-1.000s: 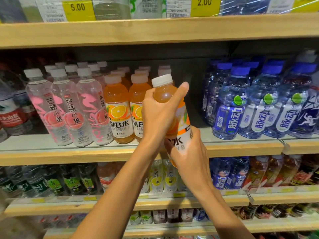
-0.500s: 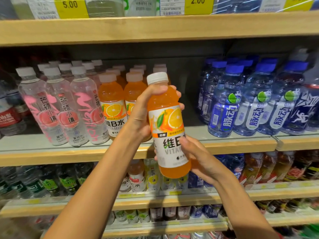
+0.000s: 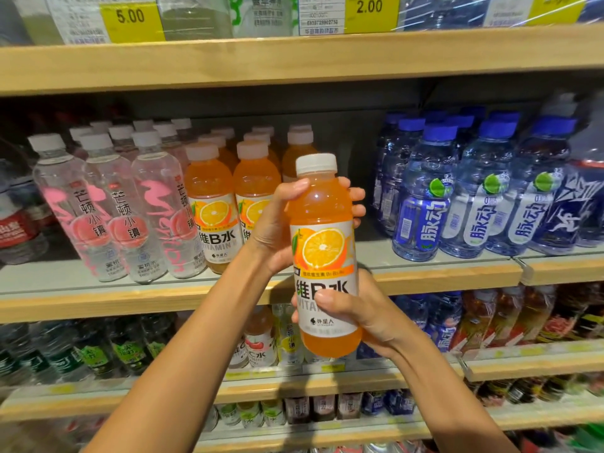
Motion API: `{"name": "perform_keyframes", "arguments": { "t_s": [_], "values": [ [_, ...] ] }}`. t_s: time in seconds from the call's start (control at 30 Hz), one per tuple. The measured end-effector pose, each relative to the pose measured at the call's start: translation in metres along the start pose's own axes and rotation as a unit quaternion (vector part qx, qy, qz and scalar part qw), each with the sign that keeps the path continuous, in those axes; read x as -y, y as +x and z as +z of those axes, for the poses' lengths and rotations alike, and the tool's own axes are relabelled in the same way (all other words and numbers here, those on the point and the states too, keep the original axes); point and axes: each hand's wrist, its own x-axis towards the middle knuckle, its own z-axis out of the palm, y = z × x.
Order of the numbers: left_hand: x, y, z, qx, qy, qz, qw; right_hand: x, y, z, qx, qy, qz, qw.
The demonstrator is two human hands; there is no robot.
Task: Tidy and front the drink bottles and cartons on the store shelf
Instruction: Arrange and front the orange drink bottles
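An orange vitamin-water bottle with a white cap is held upright in front of the middle shelf, its label with the orange slice facing me. My left hand grips its upper part, fingers wrapped round the back. My right hand grips its lower part, thumb across the label. Behind it stand rows of the same orange bottles, with a gap on the shelf to their right.
Clear pink-labelled bottles stand left of the orange rows, blue-capped bottles to the right. Yellow price tags hang on the shelf above. Lower shelves hold mixed small bottles.
The bottle has been turned upright and rotated so its label faces me. My left hand shifted from over the front to the bottle's upper back. My view has drifted a little.
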Motion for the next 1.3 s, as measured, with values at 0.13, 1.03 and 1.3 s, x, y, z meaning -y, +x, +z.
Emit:
{"name": "perform_keyframes", "arguments": {
  "t_s": [0.13, 1.03, 1.3],
  "values": [
    [0.004, -0.005, -0.007, -0.113, 0.145, 0.012, 0.983, 0.010, 0.001, -0.011, -0.103, -0.110, -0.039, 0.988],
    [0.075, -0.035, -0.086, -0.009, 0.922, 0.148, 0.358, -0.025, 0.049, -0.063, -0.458, -0.395, -0.084, 0.792],
    [0.074, -0.034, -0.084, -0.018, 0.921, 0.144, 0.363, -0.022, 0.071, -0.064, -0.505, -0.446, -0.052, 0.737]
  ]
}}
